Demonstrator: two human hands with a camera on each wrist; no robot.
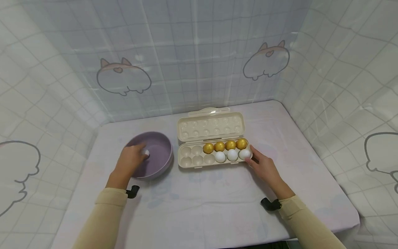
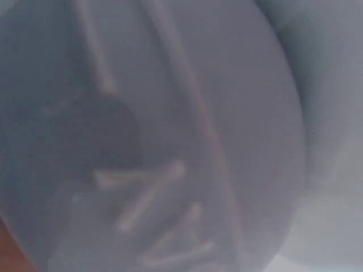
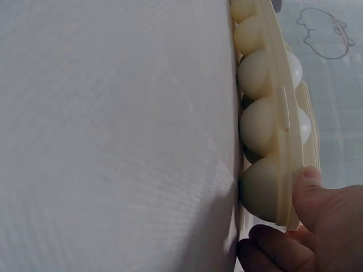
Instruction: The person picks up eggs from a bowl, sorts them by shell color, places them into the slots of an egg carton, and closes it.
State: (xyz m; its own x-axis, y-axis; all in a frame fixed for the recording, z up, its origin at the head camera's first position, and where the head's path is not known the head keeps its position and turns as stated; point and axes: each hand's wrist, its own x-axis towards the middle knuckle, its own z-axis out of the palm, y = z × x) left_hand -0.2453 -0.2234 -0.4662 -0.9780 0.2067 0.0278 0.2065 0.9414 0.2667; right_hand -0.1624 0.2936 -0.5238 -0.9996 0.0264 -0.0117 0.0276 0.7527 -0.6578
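My left hand [image 1: 130, 159] reaches over the rim into a purple bowl [image 1: 160, 152], and its fingers pinch a white egg [image 1: 147, 153], mostly hidden behind them. The left wrist view is filled by the bowl's blurred wall [image 2: 255, 113]. An open cream egg carton [image 1: 186, 162] lies right of the bowl with its lid [image 1: 211, 126] tipped back. Several golden eggs [image 1: 219, 146] sit in its back row, and three white eggs [image 1: 231, 155] in the front row. My right hand [image 1: 264, 167] grips the carton's right end; in the right wrist view, the thumb [image 3: 311, 192] presses its edge.
A pale cloth covers the table [image 1: 199, 207] under the bowl and carton. Grid-patterned curtains [image 1: 186, 52] with cartoon animal outlines hang behind and at both sides. A black wrist mount [image 1: 133, 192] sits on the left wrist, and another mount [image 1: 270, 204] on the right.
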